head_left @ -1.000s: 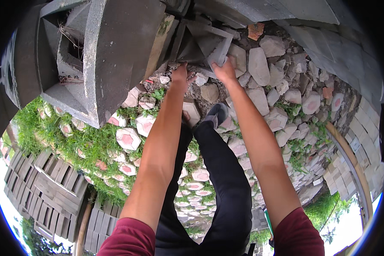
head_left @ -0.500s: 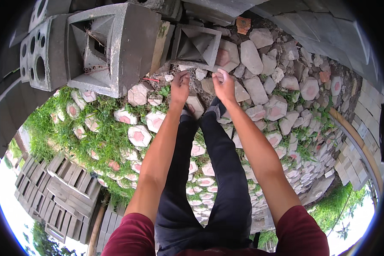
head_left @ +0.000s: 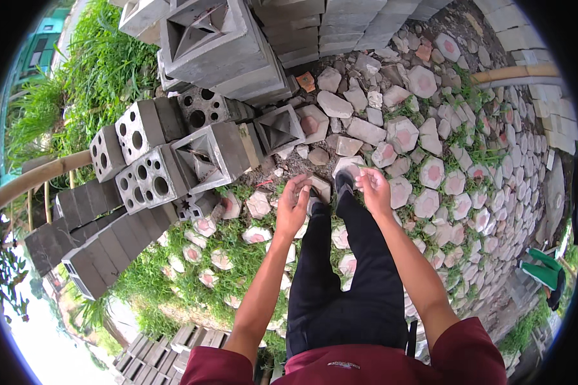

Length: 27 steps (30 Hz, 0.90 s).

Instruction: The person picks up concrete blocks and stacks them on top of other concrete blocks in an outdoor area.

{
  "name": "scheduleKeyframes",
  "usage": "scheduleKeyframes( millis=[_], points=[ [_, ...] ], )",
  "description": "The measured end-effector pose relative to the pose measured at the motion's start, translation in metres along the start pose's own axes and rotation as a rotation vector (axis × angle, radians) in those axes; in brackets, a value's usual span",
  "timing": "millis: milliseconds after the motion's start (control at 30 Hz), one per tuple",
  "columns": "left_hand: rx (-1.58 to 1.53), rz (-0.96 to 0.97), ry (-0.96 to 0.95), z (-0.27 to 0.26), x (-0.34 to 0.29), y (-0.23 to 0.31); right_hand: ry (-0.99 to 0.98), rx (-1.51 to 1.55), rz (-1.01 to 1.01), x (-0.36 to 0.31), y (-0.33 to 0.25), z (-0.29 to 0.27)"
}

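My left hand [head_left: 293, 202] is held out over the ground, fingers bent and thumb apart, with nothing seen in it. Level with it, my right hand [head_left: 374, 189] hovers with loosely curled fingers, and it too seems to hold nothing. Between and just beyond them lie a flat stone paver [head_left: 320, 187] by my shoes and a brownish stone [head_left: 318, 156]. Farther off, a grey concrete vent block [head_left: 279, 130] with a sunken pyramid face rests beside a hexagonal paver with a reddish centre [head_left: 313, 123]. Left of it stands a larger hollow vent block [head_left: 207, 160].
Concrete blocks with round holes [head_left: 149, 179] line the left, with a tall block stack [head_left: 237, 61] behind. Hexagonal pavers [head_left: 426, 204] and broken stones spread across grass to the right. A bamboo pole [head_left: 520, 74] crosses at right; a person in green [head_left: 541, 269] is at far right.
My view has drawn back and shifted, so more blocks and ground show. Both hands are raised away from the small vent block, and they are farther apart.
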<state>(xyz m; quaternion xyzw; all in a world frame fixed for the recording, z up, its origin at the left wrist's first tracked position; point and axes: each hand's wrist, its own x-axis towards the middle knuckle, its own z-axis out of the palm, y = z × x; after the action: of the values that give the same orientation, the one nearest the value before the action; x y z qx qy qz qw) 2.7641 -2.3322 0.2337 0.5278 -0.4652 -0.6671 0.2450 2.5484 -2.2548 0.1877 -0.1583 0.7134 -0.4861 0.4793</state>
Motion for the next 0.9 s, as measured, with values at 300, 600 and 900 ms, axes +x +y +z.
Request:
scheduleKeyframes(
  millis=[300, 600, 900],
  points=[
    [0.474, 0.156, -0.385, 0.081, -0.160, 0.042, 0.244, 0.325, -0.004, -0.208, -0.013, -0.094],
    [0.197, 0.101, -0.581, 0.269, -0.248, 0.055, 0.630, 0.502, -0.071, -0.419, 0.014, -0.265],
    [0.522, 0.552, -1.052, 0.424, -0.372, 0.105, 1.127, 0.481, -0.058, -0.541, 0.065, -0.379]
  ],
)
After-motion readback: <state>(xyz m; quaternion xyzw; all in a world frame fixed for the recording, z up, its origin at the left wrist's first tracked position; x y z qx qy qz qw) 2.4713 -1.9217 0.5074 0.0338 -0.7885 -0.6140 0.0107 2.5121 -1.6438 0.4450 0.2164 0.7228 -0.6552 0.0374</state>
